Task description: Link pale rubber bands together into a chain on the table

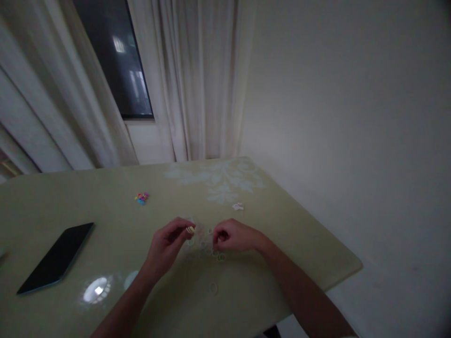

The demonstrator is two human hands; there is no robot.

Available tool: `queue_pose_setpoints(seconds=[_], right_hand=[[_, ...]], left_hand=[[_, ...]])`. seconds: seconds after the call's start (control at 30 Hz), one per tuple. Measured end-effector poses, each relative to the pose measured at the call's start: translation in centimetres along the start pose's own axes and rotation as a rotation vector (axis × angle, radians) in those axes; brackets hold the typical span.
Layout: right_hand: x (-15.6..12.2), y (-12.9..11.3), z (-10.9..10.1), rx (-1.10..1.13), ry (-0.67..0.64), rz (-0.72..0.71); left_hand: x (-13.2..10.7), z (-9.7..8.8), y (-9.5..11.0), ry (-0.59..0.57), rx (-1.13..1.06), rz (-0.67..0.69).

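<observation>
My left hand (168, 244) is closed in a pinch on a small pale-yellow banded bundle (190, 230), which looks like several thin rings held together. Just to its right, my right hand (230, 235) is low over the table with its fingers curled in. Whatever its fingertips hold, if anything, is hidden. Between and below the hands, several small pale rings (221, 257) lie loosely on the tabletop, some overlapping. One more pale ring (213, 288) lies apart, nearer to me.
The glossy greenish table (260, 281) has a white floral pattern at its far end. A small pile of colourful pieces (142, 198) lies at the back left, a small white item (238, 206) beyond my right hand. A dark tablet (58, 258) rests at left. A wall (352, 141) stands right.
</observation>
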State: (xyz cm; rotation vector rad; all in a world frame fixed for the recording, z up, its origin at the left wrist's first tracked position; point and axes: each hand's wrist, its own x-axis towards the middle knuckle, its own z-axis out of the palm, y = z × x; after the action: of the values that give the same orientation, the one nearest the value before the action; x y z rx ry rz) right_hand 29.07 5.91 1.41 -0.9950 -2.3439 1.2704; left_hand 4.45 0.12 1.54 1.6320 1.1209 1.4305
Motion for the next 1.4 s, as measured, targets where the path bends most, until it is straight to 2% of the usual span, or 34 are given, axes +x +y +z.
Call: queue_pose_setpoints(seconds=[0.07,0.13,0.5,0.77,0.97,1.2,1.4], right_hand=[[-0.4,0.5,-0.5,-0.113,-0.132,0.046],[-0.7,0.7,-0.6,-0.184,-0.181,0.076],[-0.6,0.7,-0.3,-0.278,-0.228,0.107],[-0.6,0.9,-1.1,-0.246,-0.174,0.128],[-0.6,1.1,-1.0,-0.205,-0.258,0.117],[-0.7,0.7,-1.0,-0.224,-0.26,0.137],[-0.6,1.2,-2.0,-0.305,-0.13,0.178]], left_hand=[[0.1,-0.2,0.1,0.017,-0.011,-0.021],[0.1,-0.4,0.2,0.041,-0.02,-0.045],[0.4,-0.8,0.0,0.094,-0.049,-0.139],[0.2,-0.7,-0.4,0.078,-0.114,-0.138],[0.1,-0.5,-0.2,0.034,-0.105,-0.165],[0.3,-0.4,-0.7,0.076,-0.17,-0.153],[0.2,-0.4,-0.3,0.072,-0.135,-0.15]])
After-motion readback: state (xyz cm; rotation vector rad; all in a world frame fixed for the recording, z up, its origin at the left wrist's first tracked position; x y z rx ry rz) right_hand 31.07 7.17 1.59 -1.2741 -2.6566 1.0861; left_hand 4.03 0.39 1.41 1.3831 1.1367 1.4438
